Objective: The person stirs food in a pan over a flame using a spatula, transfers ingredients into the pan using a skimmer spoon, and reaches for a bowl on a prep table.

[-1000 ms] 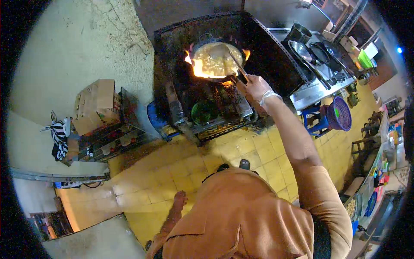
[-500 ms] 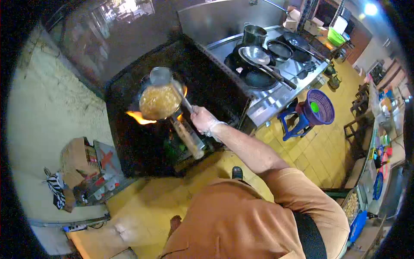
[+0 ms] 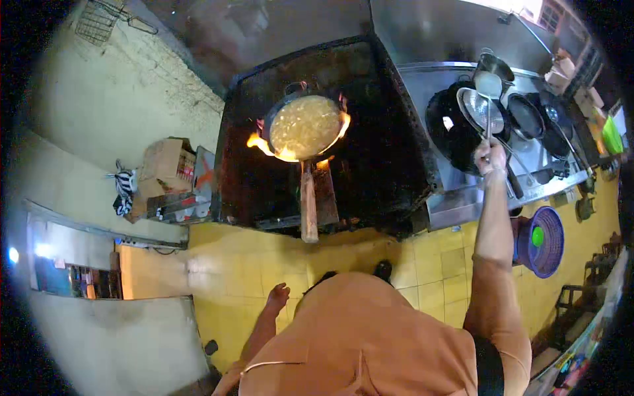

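My right hand (image 3: 490, 156), in a clear plastic glove, is closed round the handle of a metal ladle (image 3: 488, 86). The ladle's bowl overlaps the front of a metal pot (image 3: 498, 66) and the rim of a perforated strainer (image 3: 470, 109). A wok (image 3: 305, 127) of bubbling yellowish liquid sits over the burner, with flames licking round its rim. Its wooden handle (image 3: 308, 204) points toward me, and neither hand is on it. My left hand (image 3: 279, 295) hangs low beside my body, holding nothing, its fingers loosely bent and apart.
Dark pans (image 3: 526, 117) stand on the steel stove top (image 3: 456, 204) at the right. Below is a purple basket (image 3: 547, 243) with something green inside. A cardboard box (image 3: 166, 168) stands left of the sooty burner bay (image 3: 376, 171). Yellow tiles (image 3: 429, 274) cover the floor.
My right hand has carried the ladle from over the wok to the right, above the strainer and pot. The view has swung, and my left hand now shows more fully.
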Demonstrator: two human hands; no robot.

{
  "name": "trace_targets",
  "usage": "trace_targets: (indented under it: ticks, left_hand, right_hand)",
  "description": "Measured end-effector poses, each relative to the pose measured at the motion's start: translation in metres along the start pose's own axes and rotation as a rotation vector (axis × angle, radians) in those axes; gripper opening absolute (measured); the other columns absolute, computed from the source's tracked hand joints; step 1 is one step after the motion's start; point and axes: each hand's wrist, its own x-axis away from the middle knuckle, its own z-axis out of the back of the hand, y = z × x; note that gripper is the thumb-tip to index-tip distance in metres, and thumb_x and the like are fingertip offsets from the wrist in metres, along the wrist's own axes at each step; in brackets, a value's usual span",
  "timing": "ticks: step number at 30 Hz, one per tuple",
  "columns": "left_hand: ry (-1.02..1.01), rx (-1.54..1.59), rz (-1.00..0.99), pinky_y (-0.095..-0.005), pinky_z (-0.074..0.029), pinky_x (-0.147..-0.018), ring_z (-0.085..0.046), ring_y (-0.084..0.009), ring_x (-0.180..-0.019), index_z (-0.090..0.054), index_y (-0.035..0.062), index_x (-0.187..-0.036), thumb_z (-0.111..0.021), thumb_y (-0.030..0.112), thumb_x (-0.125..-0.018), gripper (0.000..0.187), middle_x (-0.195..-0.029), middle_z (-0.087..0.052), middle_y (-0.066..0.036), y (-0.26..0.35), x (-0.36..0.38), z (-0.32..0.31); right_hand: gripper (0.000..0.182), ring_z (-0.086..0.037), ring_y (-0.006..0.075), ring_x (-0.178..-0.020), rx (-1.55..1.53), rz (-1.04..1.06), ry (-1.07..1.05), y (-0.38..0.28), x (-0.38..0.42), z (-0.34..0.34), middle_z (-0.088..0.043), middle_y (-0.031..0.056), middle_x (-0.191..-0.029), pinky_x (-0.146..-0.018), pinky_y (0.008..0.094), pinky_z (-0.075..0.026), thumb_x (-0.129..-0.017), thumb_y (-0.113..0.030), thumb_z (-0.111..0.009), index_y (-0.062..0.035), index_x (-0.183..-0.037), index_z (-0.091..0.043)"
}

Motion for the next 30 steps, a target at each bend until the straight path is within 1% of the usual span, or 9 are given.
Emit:
trace_targets:
  ticks: [2,6,8,13,18,23,27,28,30]
  left_hand:
    - [0.141,-0.771,-0.153,-0.0286,-0.052,-0.075,-0.063,-0.0176,-0.085,-0.052,0.0055,-0.122,-0.056,0.023,-0.088,0.038,-0.100,-0.064,-0.010,0.004,0.041,-0.008]
    - [-0.069,-1.348,-0.125,-0.0267,-0.052,-0.077,-0.063,-0.0152,-0.093,-0.052,0.0081,-0.121,-0.058,0.023,-0.087,0.037,-0.104,-0.064,-0.009,-0.041,0.031,0.057]
    - [-0.008,-1.308,-0.597,-0.0258,-0.052,-0.069,-0.065,-0.0146,-0.088,-0.053,0.0098,-0.121,-0.062,0.023,-0.085,0.039,-0.099,-0.066,-0.008,-0.056,0.042,0.077]
    - [0.114,-0.916,-0.036,-0.0329,-0.052,-0.062,-0.064,-0.0204,-0.089,-0.052,0.0101,-0.122,-0.060,0.026,-0.088,0.038,-0.101,-0.064,-0.008,-0.013,0.062,0.034]
    - [-0.067,-0.855,-0.207,-0.0298,-0.051,-0.065,-0.062,-0.0183,-0.085,-0.049,0.0101,-0.126,-0.052,0.020,-0.094,0.034,-0.102,-0.063,-0.009,0.004,0.019,0.047]
    - [-0.109,-0.533,0.026,-0.0271,-0.051,-0.073,-0.061,-0.0166,-0.086,-0.050,0.0088,-0.127,-0.055,0.021,-0.093,0.037,-0.109,-0.062,-0.011,0.062,0.001,0.028]
    - [-0.170,-0.822,-0.163,-0.0295,-0.049,-0.066,-0.059,-0.0169,-0.080,-0.055,0.0067,-0.118,-0.058,0.025,-0.090,0.034,-0.102,-0.062,-0.009,0.047,-0.051,0.077]
    - [-0.188,-0.831,-0.163,-0.0295,-0.049,-0.066,-0.059,-0.0169,-0.080,-0.055,0.0067,-0.118,-0.058,0.025,-0.090,0.034,-0.102,-0.062,-0.009,0.052,-0.049,0.077]
    - [-0.099,-0.889,-0.017,-0.0340,-0.050,-0.065,-0.060,-0.0191,-0.080,-0.058,0.0048,-0.112,-0.058,0.025,-0.091,0.030,-0.096,-0.063,-0.008,0.051,-0.048,0.078]
  right_hand:
    - [0.020,-0.035,0.0088,-0.039,-0.036,0.030,-0.063,-0.007,-0.035,0.030,-0.040,-0.0025,-0.050,-0.038,0.0243,-0.033,-0.094,-0.017,-0.041,-0.0118,-0.077,-0.050]
    - [0.024,-0.039,0.0121,-0.041,-0.101,-0.059,0.001,-0.013,-0.069,0.049,-0.041,-0.0019,-0.050,-0.039,0.0251,-0.033,-0.093,-0.022,-0.040,-0.0060,-0.081,-0.053]
    - [0.024,-0.050,0.0149,-0.046,-0.054,-0.070,-0.151,-0.015,-0.086,0.072,-0.051,0.0031,-0.058,-0.039,0.0251,-0.038,-0.091,-0.019,-0.039,0.0004,-0.094,-0.053]
    - [0.019,-0.064,0.0208,-0.063,0.126,0.112,0.054,0.009,-0.046,0.091,-0.062,0.0153,-0.078,-0.052,0.0251,-0.053,-0.089,-0.010,-0.041,0.0042,-0.096,-0.052]
    - [0.012,-0.059,0.0153,-0.067,0.033,0.188,0.036,0.073,0.132,0.117,-0.058,0.0075,-0.080,-0.062,0.0217,-0.052,-0.090,-0.013,-0.054,-0.0012,-0.091,-0.054]
    - [0.018,-0.051,0.0196,-0.058,0.366,-0.102,0.268,0.238,0.251,0.383,-0.059,0.0017,-0.068,-0.056,0.0320,-0.044,-0.087,-0.027,-0.057,-0.0102,-0.082,-0.060]
    - [0.019,-0.048,0.0195,-0.048,0.721,-0.833,1.254,0.358,0.472,0.425,-0.048,0.0075,-0.057,-0.041,0.0442,-0.040,-0.085,-0.022,-0.056,-0.0105,-0.071,-0.051]
    - [0.026,-0.050,0.0207,-0.048,0.031,-0.707,1.158,0.419,0.531,0.556,-0.050,0.0096,-0.059,-0.041,0.0432,-0.041,-0.088,-0.029,-0.053,-0.0080,-0.073,-0.051]
    - [0.030,-0.056,0.0267,-0.053,0.357,-0.885,0.748,0.445,0.621,0.514,-0.063,0.0135,-0.070,-0.044,0.0436,-0.043,-0.089,-0.035,-0.047,-0.0087,-0.086,-0.061]
